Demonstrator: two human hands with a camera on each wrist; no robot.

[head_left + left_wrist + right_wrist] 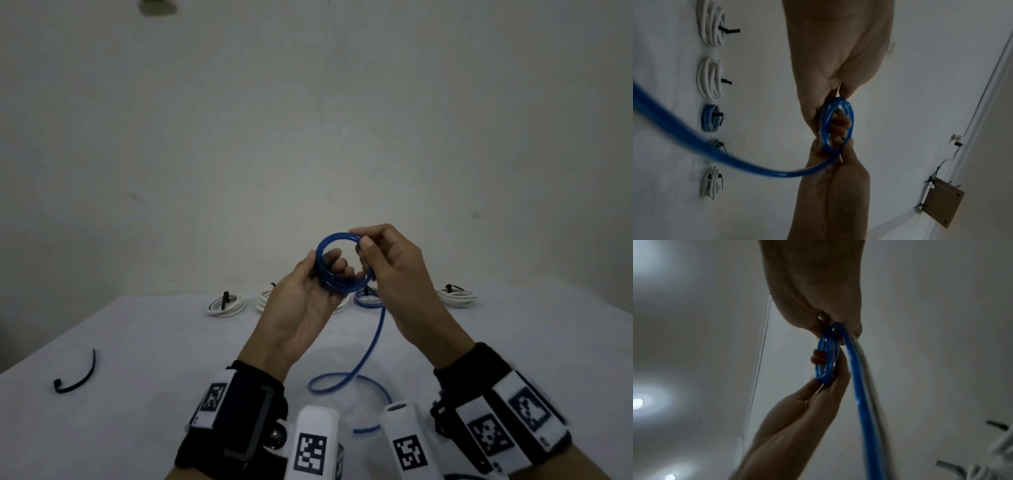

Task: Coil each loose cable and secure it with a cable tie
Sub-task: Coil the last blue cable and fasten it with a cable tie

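Both forearms come up from the bottom of the head view, each with a black wrist strap carrying white marker blocks, and the hands meet raised in front of the person. The left hand [301,301] sits palm-up-ish, thumb on the near side and fingers curled through the thin blue plastic cable coil [342,263], gripping its lower-left part. The right hand [394,270] is just beside it, knuckles outward, thumb and forefinger pinching the coil's upper-right edge. Fingertips of the two hands are nearly touching across the ring.
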